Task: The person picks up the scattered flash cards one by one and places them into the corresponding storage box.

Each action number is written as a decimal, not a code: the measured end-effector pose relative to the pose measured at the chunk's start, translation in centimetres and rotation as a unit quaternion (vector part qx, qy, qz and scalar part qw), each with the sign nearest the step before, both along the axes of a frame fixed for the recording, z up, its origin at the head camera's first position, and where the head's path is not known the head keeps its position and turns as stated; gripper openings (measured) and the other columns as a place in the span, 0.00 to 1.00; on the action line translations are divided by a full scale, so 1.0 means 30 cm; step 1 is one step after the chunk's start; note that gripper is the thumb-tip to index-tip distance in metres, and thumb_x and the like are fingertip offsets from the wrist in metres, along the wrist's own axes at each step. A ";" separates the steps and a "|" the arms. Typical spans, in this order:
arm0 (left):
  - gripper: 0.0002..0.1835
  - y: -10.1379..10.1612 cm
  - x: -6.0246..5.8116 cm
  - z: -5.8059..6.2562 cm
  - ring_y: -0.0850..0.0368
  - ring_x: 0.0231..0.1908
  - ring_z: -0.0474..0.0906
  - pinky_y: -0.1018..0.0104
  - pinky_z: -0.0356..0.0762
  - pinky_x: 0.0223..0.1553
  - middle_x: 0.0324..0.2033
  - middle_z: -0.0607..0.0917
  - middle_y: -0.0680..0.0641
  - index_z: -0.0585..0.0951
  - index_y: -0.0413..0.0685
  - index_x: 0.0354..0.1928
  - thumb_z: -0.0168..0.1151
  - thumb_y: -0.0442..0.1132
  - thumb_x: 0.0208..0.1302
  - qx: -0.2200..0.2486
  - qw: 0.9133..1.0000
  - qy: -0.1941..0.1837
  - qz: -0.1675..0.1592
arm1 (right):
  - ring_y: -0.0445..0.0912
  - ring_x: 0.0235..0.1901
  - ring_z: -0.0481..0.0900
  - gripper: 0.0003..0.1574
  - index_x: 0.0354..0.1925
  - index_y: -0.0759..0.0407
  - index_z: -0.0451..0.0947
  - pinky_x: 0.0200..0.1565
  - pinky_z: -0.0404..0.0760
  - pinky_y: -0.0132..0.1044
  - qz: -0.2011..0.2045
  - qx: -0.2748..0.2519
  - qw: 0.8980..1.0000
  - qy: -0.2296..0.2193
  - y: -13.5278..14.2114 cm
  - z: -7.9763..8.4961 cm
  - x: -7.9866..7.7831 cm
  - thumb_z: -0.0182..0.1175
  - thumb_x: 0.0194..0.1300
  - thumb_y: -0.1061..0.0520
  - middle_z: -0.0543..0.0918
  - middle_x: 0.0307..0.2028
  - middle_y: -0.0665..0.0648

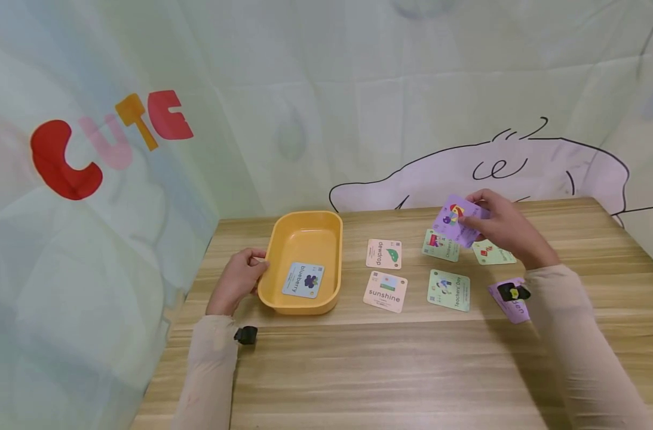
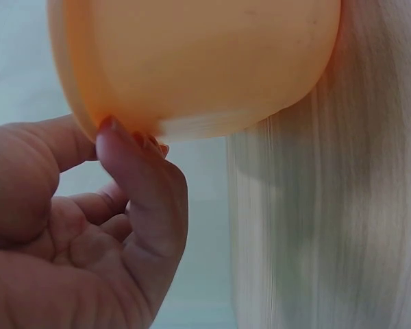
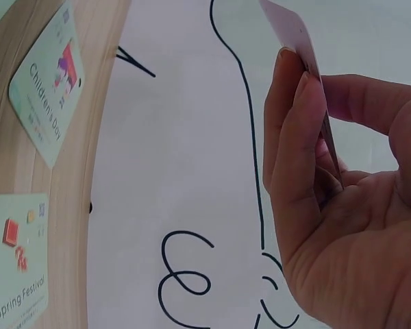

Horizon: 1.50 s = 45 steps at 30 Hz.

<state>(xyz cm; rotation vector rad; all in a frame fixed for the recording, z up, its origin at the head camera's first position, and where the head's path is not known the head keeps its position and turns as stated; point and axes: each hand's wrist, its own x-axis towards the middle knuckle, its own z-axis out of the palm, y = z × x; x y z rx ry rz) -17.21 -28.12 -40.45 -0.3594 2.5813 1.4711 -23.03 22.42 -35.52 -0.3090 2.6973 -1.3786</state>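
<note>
My left hand (image 1: pixel 238 278) pinches the left rim of a yellow plastic tub (image 1: pixel 307 243); in the left wrist view the thumb and fingers meet on the tub wall (image 2: pixel 192 68). A blue "blueberry" card (image 1: pixel 303 280) lies inside the tub. Above the table's far right part, my right hand (image 1: pixel 502 228) holds a purple picture card (image 1: pixel 448 222) between thumb and fingers. The card is seen nearly edge-on in the right wrist view. Below it in the head view lie a green "Children's Day" card (image 1: pixel 440 252), partly covered, and a green "Spring Festival" card (image 1: pixel 495 255).
Between tub and right hand lie a pink "dewdrop" card (image 1: pixel 383 254), a pink "sunshine" card (image 1: pixel 385 292) and a green "Teachers' Day" card (image 1: pixel 448 291). Another purple card (image 1: pixel 515 312) is partly hidden by the right wrist camera. A printed curtain (image 1: pixel 315 119) hangs behind the wooden table (image 1: pixel 391 376).
</note>
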 end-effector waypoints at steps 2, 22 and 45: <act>0.18 0.001 0.001 0.001 0.54 0.28 0.76 0.67 0.79 0.26 0.41 0.77 0.41 0.72 0.40 0.64 0.53 0.39 0.77 -0.002 1.000 0.000 0.001 | 0.47 0.34 0.82 0.29 0.64 0.66 0.63 0.35 0.86 0.35 0.008 -0.006 1.000 -0.001 -0.011 0.001 -0.002 0.61 0.73 0.56 0.79 0.49 0.68; 0.18 0.002 0.005 0.007 0.54 0.27 0.76 0.67 0.79 0.26 0.40 0.77 0.41 0.72 0.39 0.64 0.54 0.39 0.77 -0.001 1.000 0.003 -0.002 | 0.54 0.38 0.83 0.27 0.65 0.58 0.69 0.38 0.87 0.38 0.016 -0.020 1.000 0.004 -0.126 0.002 -0.006 0.63 0.72 0.55 0.79 0.49 0.66; 0.19 0.007 0.007 0.019 0.55 0.27 0.76 0.66 0.80 0.27 0.40 0.77 0.41 0.72 0.39 0.64 0.53 0.39 0.77 -0.005 1.000 -0.006 0.002 | 0.54 0.37 0.81 0.27 0.63 0.53 0.74 0.36 0.86 0.39 0.030 -0.039 0.999 0.010 -0.270 -0.005 -0.011 0.66 0.69 0.53 0.80 0.48 0.63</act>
